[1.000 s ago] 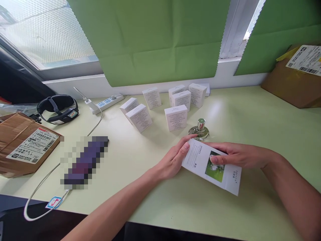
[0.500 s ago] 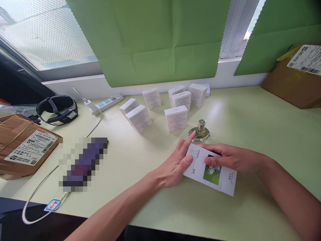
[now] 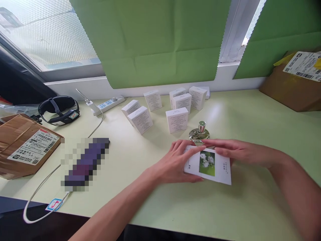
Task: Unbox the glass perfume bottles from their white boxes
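A white printed perfume box (image 3: 193,168) with a photo of white flowers on green is between my two hands, low over the table's near side. My left hand (image 3: 174,162) is wrapped round its left end, with the index finger stretched along the far edge. At the far right edge, my right hand (image 3: 238,150) grips the box, its fingers lying along the back side and partly hidden. Just beyond my fingertips stands a clear glass perfume bottle (image 3: 199,132) with a silver cap, upright on the table. Its lower front is close behind my fingers.
Several white boxes (image 3: 177,120) with printed text stand behind the bottle. To the left are a phone (image 3: 86,162) with a white cable, a power strip (image 3: 110,103), a black head strap device (image 3: 59,110) and a cardboard box (image 3: 27,147). Another carton (image 3: 291,87) sits far right.
The box has turned and shifted slightly up and left. My left fingers have moved from its top to round its left end, and my right thumb has slid off the photo toward the far edge.
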Available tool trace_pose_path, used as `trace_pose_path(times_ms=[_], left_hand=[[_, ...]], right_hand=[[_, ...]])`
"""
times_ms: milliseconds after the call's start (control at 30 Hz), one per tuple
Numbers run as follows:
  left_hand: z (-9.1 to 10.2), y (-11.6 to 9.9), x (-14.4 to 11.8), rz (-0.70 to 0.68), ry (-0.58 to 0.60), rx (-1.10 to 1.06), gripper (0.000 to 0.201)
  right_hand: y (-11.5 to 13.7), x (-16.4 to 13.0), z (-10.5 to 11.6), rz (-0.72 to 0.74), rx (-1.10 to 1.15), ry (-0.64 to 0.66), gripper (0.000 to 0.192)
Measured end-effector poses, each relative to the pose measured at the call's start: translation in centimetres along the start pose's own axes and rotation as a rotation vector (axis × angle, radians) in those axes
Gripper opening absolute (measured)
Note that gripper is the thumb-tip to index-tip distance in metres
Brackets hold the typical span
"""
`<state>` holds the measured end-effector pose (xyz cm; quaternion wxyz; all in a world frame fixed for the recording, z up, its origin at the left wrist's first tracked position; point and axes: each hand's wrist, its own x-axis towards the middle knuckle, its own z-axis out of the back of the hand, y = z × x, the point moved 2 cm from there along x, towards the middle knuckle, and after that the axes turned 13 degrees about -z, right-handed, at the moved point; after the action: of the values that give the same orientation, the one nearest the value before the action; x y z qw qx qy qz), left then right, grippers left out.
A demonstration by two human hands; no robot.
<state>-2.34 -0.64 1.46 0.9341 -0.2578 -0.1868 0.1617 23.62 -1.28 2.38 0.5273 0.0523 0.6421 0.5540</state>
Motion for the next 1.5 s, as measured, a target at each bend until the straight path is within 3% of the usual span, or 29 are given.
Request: trace_pose_path(times_ms=[67,167,233,333,433,733,967,1300,1500], left_hand=[[0.6,0.3,-0.1,0.039,0.018,0.013,0.084],[1.3,0.6,-0.3,0.069,0.01,0.032,0.074],[1.5,0.7,-0.4,0.068,0.003,0.034,0.071],[1.4,0.6,-0.3,0.041,0.021,0.027,0.073],[1.2,0.5,-0.2,0.032,0.03,0.028,0.072],[1.0,0.6,-0.3,0.057,0.045,0.05,0.068],[0.9,0.6,-0.2,0.046,0.033,0.061,0.068],[1.2,0.5,-0.4,-0.037,0.039,0.237,0.066],[0.2,0.0,-0.1,-0.105,0.036,0.336,0.066]], right_hand=[[-0.1,-0.5,1.3,0.081,-0.021,-0.251,0.053],[0.9,-0.6,1.8,0.35,-0.091,-0.758,0.057],[1.8,0.0,0.7,0.491,-0.217,-0.875,0.067],[2.7,1.4,-1.5,0.52,-0.393,-0.752,0.066],[2.9,1.9,-2.4,0.51,-0.422,-0.704,0.058],[1.2,3.8,-1.3,0.561,-0.273,-0.703,0.053],[1.3,4.1,-1.3,0.558,-0.203,-0.717,0.046],[0.9,4.5,-1.2,0.636,-0.365,-0.773,0.055],[1.0,4.4,-0.9,0.625,-0.313,-0.803,0.049]])
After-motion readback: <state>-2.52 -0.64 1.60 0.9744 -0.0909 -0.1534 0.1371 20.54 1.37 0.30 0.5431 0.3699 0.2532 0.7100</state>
